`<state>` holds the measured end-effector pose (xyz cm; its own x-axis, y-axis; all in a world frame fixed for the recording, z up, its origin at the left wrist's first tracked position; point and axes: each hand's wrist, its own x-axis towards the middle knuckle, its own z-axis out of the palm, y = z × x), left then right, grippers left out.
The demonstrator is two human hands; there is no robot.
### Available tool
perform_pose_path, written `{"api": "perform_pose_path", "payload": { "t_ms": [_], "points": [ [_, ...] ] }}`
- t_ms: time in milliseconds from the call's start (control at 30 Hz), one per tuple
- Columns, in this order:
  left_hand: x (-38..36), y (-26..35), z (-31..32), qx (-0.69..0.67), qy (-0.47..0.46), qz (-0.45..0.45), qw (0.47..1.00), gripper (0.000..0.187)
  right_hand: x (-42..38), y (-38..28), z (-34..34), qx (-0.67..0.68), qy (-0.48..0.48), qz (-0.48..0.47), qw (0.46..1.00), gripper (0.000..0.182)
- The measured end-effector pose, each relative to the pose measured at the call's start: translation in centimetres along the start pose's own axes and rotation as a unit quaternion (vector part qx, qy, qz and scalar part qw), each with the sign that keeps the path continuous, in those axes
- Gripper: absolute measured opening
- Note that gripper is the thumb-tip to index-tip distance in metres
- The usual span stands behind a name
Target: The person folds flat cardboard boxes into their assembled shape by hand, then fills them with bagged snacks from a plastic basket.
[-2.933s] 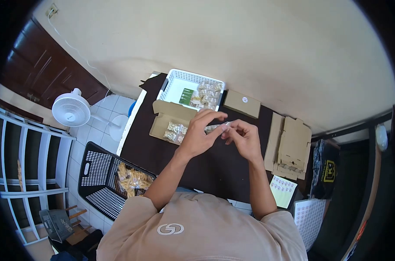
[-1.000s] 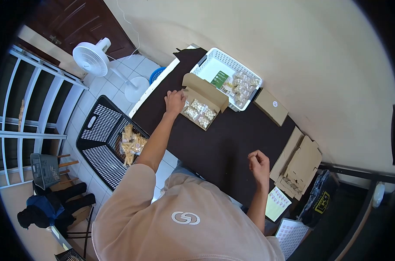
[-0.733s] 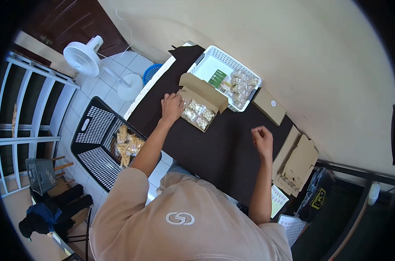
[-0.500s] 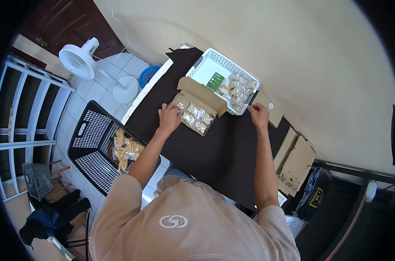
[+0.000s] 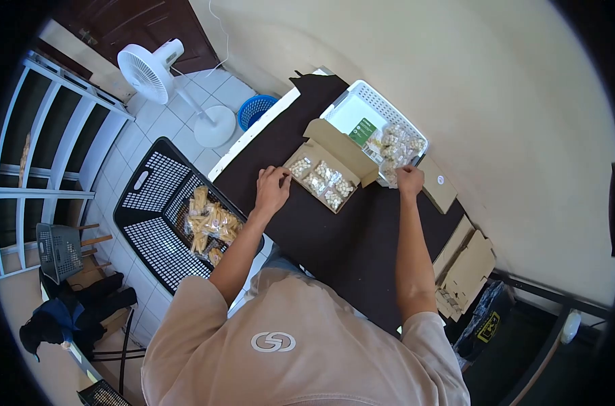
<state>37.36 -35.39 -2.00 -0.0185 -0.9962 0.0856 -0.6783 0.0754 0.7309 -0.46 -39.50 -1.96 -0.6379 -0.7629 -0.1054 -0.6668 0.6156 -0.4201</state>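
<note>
An open cardboard box [image 5: 334,143] lies on the dark table [image 5: 348,237] with several small clear packets [image 5: 323,181] of pale pieces inside. My left hand [image 5: 272,190] rests on the table at the box's near left corner, fingers curled, touching its edge. My right hand [image 5: 409,180] reaches to the near corner of the white basket [image 5: 378,101] and closes on a packet [image 5: 392,171] there. More packets [image 5: 399,145] and a green card [image 5: 363,130] lie in the basket.
A closed flat cardboard box [image 5: 440,189] lies right of the basket. Folded cardboard blanks [image 5: 468,267] sit at the table's right end. On the floor to the left stand a black crate [image 5: 151,216] with yellow bags [image 5: 209,223], a white fan [image 5: 145,68] and a blue bin [image 5: 255,110].
My right hand has gone from mid-table up to the basket's corner and closed on a packet. My left hand has slipped back from the open box to its near corner.
</note>
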Motion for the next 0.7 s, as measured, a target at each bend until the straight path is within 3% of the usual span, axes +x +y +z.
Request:
{"api": "perform_pose_path", "payload": {
  "t_ms": [100,167,200,267,300,367,567,700],
  "points": [
    [-0.8,0.5,-0.1,-0.026,0.029,0.017,0.999,0.012,-0.8,1.3,-1.0,0.107,-0.016,-0.024,0.994,0.014],
    [-1.3,1.7,-0.4,-0.042,0.025,0.028,0.998,0.012,-2.2,0.8,-3.1,0.34,-0.041,-0.008,0.939,0.006],
    [-1.3,2.7,-0.5,-0.06,0.025,0.037,0.997,0.013,-3.2,0.4,-4.7,0.341,-0.034,-0.005,0.939,0.006],
    [-1.5,6.1,-1.1,-0.108,0.007,0.035,0.993,0.014,-6.3,-0.2,-8.0,0.521,-0.11,-0.037,0.845,0.006],
    [-1.6,8.1,-1.4,-0.153,-0.007,0.026,0.988,0.014,-7.5,-0.2,-9.5,0.522,-0.102,-0.034,0.846,0.006],
    [-1.7,12.4,-1.8,-0.2,-0.042,0.046,0.978,0.016,-10.0,0.0,-12.0,0.507,-0.154,-0.118,0.84,0.008],
    [-2.5,23.0,-1.1,-0.335,-0.217,0.139,0.906,0.038,-16.2,-0.7,-18.0,0.568,-0.204,-0.146,0.784,0.021],
    [-3.2,25.4,0.4,-0.318,-0.336,0.172,0.87,0.023,-18.0,0.5,-20.6,0.593,-0.217,-0.161,0.758,0.025]
  ]
}}
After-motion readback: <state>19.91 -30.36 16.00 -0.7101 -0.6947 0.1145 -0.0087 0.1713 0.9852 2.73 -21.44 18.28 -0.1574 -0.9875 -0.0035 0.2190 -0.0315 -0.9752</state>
